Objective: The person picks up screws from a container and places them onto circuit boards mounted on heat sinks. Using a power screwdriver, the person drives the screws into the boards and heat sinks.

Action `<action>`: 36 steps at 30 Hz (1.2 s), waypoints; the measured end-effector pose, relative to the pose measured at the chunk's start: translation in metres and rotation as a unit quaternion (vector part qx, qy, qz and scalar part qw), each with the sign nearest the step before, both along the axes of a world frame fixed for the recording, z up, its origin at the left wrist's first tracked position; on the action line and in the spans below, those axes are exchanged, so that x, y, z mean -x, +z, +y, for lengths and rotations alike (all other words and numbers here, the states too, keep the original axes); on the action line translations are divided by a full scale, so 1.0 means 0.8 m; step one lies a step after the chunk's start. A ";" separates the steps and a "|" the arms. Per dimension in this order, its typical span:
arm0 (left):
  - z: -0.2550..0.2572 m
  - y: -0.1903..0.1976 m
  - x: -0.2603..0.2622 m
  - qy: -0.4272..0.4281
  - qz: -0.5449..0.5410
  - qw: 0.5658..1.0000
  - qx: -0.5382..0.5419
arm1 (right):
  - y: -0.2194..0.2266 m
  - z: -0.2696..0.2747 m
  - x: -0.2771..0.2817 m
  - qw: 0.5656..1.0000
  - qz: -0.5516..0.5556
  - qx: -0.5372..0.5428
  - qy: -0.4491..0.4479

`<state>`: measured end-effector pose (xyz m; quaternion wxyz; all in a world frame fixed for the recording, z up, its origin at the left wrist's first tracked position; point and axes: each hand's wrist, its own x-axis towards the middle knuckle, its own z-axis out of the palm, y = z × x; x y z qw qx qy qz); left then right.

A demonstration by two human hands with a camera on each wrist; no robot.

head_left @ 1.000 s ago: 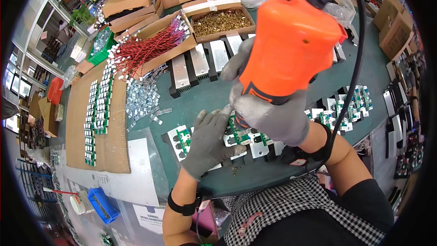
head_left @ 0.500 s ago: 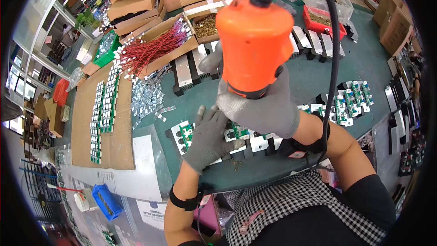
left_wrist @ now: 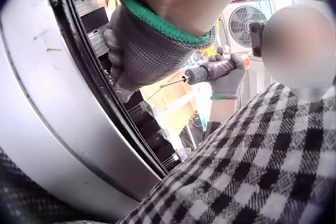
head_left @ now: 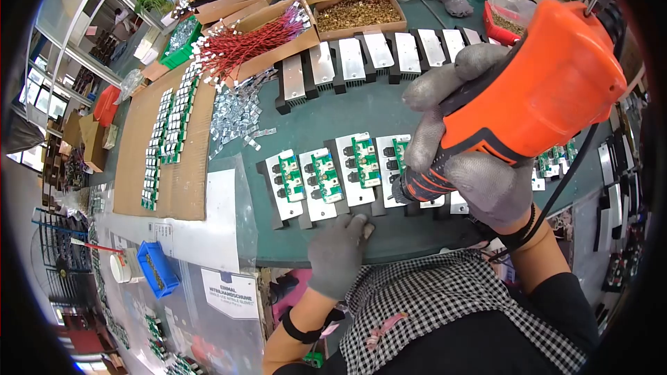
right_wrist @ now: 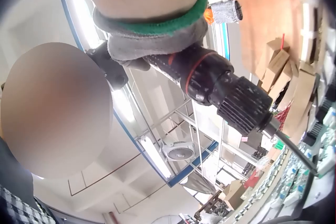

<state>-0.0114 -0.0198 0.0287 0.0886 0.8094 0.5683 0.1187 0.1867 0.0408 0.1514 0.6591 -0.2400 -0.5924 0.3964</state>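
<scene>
My right hand point(head_left: 490, 184), in a grey glove, grips an orange electric screwdriver point(head_left: 549, 83). The screwdriver tilts down to the left, its tip beside the row of black heat sinks with green circuit boards point(head_left: 365, 160) on silver plates. In the right wrist view its long bit point(right_wrist: 294, 150) points down toward the boards. My gloved left hand point(head_left: 337, 253) rests near the table's front edge, just below that row, fingers bent. Its knuckles show in the left wrist view point(left_wrist: 152, 50); the fingertips are mostly hidden, so I cannot tell whether they pinch something.
Behind stands a row of heat sinks with bare silver plates point(head_left: 351, 59). Left of it are a box of red wires point(head_left: 257, 38), a pile of small metal clips point(head_left: 240, 114) and cardboard point(head_left: 128, 167) bearing circuit boards. A box of brass-coloured parts point(head_left: 358, 14) sits at the back.
My left hand has left the boards and drawn back to the table's front edge. My right hand has lifted the screwdriver away to the right, tilting it, which uncovers the boards.
</scene>
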 end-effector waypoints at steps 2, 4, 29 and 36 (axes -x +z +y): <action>-0.001 -0.002 -0.001 -0.005 -0.004 1.000 0.002 | 0.010 -0.011 -0.004 0.999 0.016 0.029 -0.006; -0.001 0.006 -0.005 -0.006 -0.051 0.999 -0.001 | 0.019 -0.017 -0.013 0.999 0.008 0.048 -0.011; 0.039 0.037 -0.046 -0.027 -0.531 0.814 0.233 | 0.009 0.001 -0.060 0.983 0.099 -0.057 0.148; 0.067 0.046 -0.049 -0.100 -0.315 0.940 0.084 | 0.016 0.000 -0.050 0.998 0.045 0.027 -0.018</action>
